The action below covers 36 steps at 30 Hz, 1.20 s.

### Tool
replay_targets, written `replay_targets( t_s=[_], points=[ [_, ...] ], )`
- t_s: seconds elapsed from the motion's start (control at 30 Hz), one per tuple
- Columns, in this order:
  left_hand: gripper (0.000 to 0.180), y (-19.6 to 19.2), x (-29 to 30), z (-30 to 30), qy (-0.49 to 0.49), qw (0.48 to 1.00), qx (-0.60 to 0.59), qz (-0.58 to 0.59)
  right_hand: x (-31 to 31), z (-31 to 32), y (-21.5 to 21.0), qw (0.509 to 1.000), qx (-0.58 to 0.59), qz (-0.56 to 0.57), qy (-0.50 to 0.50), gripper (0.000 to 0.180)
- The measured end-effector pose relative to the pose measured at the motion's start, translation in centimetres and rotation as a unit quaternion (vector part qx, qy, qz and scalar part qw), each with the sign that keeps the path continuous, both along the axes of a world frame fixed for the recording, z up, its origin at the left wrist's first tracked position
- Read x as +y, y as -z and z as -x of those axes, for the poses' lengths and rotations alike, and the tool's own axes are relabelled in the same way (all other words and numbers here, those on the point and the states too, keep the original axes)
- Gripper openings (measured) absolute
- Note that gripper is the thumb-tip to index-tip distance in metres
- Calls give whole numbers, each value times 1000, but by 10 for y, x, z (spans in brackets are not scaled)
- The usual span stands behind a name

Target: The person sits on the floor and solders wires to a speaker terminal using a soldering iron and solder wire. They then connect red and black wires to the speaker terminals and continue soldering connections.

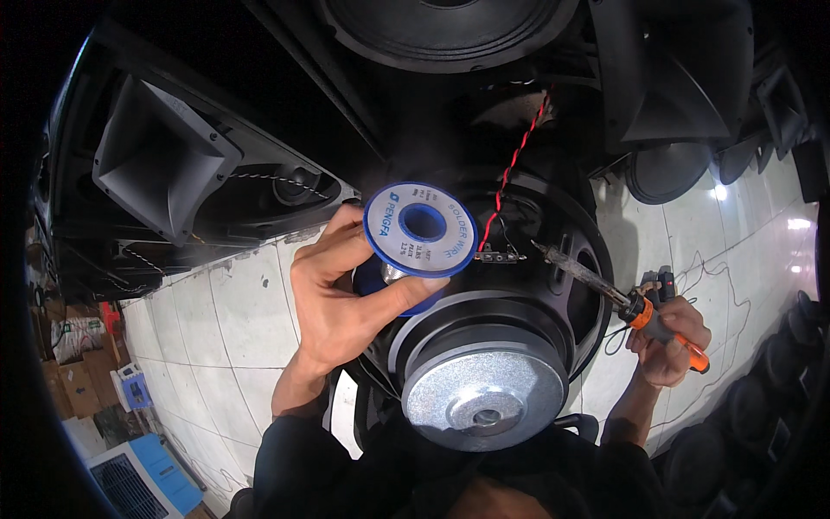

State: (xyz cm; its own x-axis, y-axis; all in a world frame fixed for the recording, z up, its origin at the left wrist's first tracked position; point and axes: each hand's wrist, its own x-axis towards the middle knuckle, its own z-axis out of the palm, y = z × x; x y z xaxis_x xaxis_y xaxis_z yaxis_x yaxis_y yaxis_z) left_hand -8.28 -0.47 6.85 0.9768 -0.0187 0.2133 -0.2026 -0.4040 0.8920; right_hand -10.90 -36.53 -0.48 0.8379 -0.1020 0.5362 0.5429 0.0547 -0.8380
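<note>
A blue-rimmed spool of solder wire [376, 227] is gripped by its rim in my left hand [333, 294], thumb in front and fingers behind. My right hand [670, 337] is wrapped round the orange and black handle of a soldering iron [596, 281]. The iron's tip points left, close to the right end of a small terminal strip [500, 256] on the speaker's frame. A twisted red and black wire [517, 156] runs down to that strip. Below it the loudspeaker [471, 368] lies with its silvery magnet facing up. Whether the tip touches the terminal I cannot tell.
A speaker cabinet with a square horn [164, 160] stands at the left. Another loudspeaker cone [450, 35] and a horn [683, 69] are at the far side. Several dark round speakers [752, 402] line the right. A blue and white box-shaped appliance [147, 476] is at lower left on the tiled floor [212, 337].
</note>
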Motion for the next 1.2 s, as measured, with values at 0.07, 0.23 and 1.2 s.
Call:
replay_targets(
  t_s=[0.07, 0.23, 1.2],
  points=[
    [35, 0, 0, 3, -21, 999, 27, 16, 4, -1, -8, 999, 27, -2, -25, 27],
    [37, 2, 10, 1, -34, 999, 23, 34, 9, -18, -15, 997, -4, 61, -56, 27],
    [33, 10, 23, -1, 14, 1000, -18, 21, 35, -27, -30, 991, 38, 113, -61, 26]
  ],
)
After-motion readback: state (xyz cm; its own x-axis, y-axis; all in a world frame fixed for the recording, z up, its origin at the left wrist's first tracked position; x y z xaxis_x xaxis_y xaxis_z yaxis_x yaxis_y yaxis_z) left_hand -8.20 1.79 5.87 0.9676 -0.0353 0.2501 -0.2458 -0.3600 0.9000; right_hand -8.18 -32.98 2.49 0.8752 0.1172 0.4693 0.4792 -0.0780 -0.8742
